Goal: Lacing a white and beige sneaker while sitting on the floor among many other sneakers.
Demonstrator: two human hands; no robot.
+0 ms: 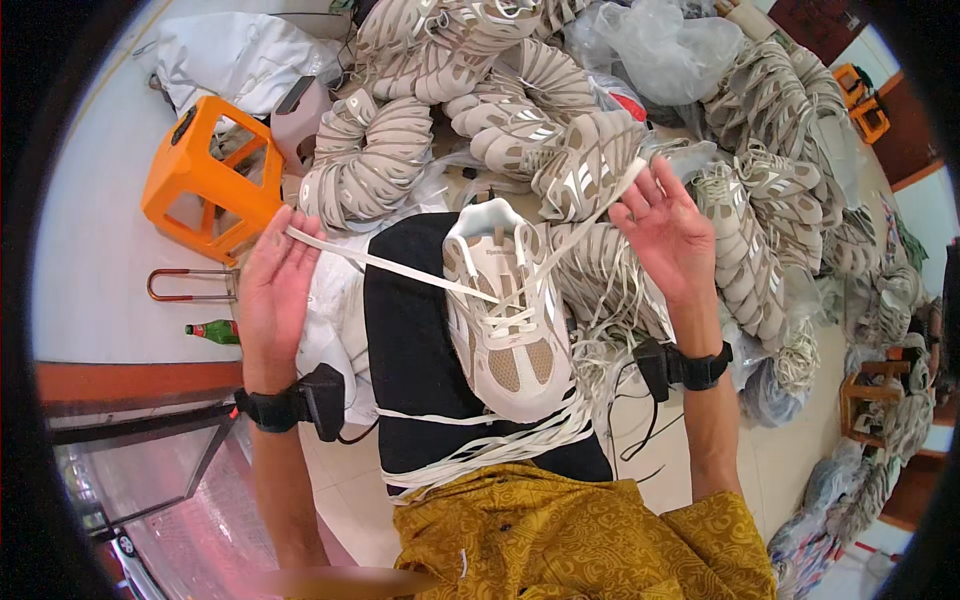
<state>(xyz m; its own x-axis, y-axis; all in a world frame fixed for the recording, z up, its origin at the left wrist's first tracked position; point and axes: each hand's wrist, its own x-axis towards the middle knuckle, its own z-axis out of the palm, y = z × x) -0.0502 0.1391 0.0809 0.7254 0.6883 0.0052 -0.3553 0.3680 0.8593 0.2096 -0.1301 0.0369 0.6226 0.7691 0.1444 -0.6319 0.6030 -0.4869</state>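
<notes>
A beige and white sneaker [517, 365] lies on the black cloth [405, 330] over my lap, its toe toward me. White lace runs through its lower eyelets. One loose end of this shoelace [385, 264] stretches left to my left hand [276, 285], pinched at the fingertips. The other end goes up and right to my right hand [668, 228], where thumb and fingers grip it. Both lengths look nearly straight, held above the shoe. Several spare white laces [490, 450] lie across my lap below the toe.
Rows of similar uppers [370, 165] are heaped ahead and to the right [740, 250]. At the left stand an orange plastic stool [165, 190] and a green bottle [213, 331]. Clear plastic bags [660, 50] lie at the back. A glass-sided frame [150, 465] is at lower left.
</notes>
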